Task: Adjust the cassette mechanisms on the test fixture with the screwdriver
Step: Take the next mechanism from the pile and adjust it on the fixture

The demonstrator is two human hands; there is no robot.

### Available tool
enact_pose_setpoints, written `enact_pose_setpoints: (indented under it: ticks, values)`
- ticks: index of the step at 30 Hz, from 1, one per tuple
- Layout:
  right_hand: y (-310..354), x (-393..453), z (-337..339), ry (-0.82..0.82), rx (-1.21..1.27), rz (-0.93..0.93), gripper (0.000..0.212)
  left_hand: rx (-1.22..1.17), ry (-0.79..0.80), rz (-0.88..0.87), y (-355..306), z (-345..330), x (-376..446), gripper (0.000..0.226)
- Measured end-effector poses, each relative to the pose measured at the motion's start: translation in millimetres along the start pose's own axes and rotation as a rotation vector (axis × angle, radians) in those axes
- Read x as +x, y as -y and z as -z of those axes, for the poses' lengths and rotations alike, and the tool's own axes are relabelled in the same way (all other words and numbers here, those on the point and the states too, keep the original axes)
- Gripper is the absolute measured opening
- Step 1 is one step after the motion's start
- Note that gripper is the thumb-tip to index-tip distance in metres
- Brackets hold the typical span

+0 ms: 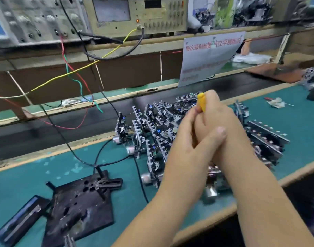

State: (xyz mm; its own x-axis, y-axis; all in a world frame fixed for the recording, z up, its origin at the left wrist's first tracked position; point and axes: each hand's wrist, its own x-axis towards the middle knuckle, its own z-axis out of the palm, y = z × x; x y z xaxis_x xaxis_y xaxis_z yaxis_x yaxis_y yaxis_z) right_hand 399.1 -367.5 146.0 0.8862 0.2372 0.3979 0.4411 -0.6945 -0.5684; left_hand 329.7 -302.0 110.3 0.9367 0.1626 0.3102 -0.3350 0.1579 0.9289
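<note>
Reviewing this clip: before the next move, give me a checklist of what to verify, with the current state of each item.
1. Screwdriver in hand: ok. The right hand grips the yellow screwdriver handle.
2. Screwdriver tip condition: cannot tell, hidden behind the hands.
3. Left hand free: not ok, it is wrapped against the right hand.
4. Mechanism seated on the test fixture: not ok, the black plate carries no mechanism.
5. Supply of cassette mechanisms: ok, a pile lies on the green mat behind the hands.
6. Fixture cable attached: ok, it runs to the plate's top edge.

Yellow screwdriver [201, 101], black test fixture [78, 207], teal-green bench mat [286, 122].
</note>
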Motion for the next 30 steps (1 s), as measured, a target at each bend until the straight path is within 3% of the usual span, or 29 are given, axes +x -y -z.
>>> enact_pose_setpoints:
  ticks: [4,10,15,19,21,24,27,30]
  values:
    - [71,-40,-42,0.088,0.103,0.205,0.017,0.097,-0.146,-0.060,-21,90,-71,0.051]
    - [162,-92,-138,0.481,0.243,0.320,0.009,0.250,-0.466,0.029,-40,198,-152,0.051]
    - [197,-124,-186,0.534,0.329,0.401,0.020,0.940,-0.819,0.093,-55,284,-213,0.039]
    - [200,-131,-203,0.458,0.339,0.392,0.022,1.440,-1.210,0.219,-69,371,-254,0.073]
    - [201,-133,-205,0.425,0.341,0.402,0.023,1.449,-1.345,0.358,-72,409,-274,0.097]
    - [204,-136,-205,0.440,0.349,0.402,0.022,1.319,-1.346,0.491,-74,459,-297,0.120]
    - [213,-139,-208,0.475,0.327,0.425,0.020,1.064,-1.239,0.400,-70,485,-301,0.128]
    - [224,-143,-211,0.502,0.303,0.461,0.021,1.018,-1.237,0.276,-63,488,-299,0.116]
